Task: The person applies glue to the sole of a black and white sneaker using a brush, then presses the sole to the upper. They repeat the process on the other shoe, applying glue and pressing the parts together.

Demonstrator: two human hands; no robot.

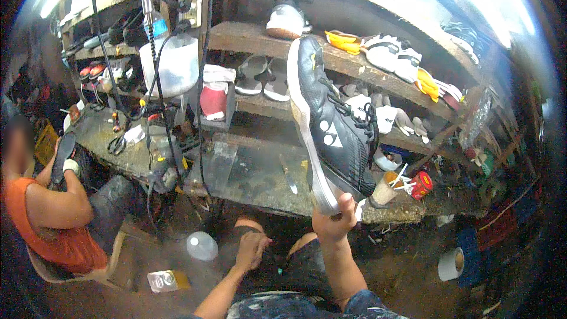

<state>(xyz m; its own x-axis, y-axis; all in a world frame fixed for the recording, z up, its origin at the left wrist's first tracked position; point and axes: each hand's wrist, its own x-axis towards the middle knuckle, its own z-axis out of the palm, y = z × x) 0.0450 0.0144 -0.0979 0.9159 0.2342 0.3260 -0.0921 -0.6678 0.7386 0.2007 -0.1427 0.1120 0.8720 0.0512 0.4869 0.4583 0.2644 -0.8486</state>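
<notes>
My right hand (333,220) grips the heel end of a black sports shoe (331,121) with a white sole and black laces. It holds the shoe up in front of the workbench, toe pointing up and sole facing left. My left hand (251,251) rests low on my knee, fingers loosely curled, with nothing in it.
A cluttered workbench (248,183) carries a knife, scissors (116,143) and a cup of sticks (387,188). Wooden shelves (354,62) behind hold several shoes and sandals. On the left a seated person in an orange top (53,218) holds a dark sole. A plastic bottle (202,246) and tape roll (452,264) lie on the floor.
</notes>
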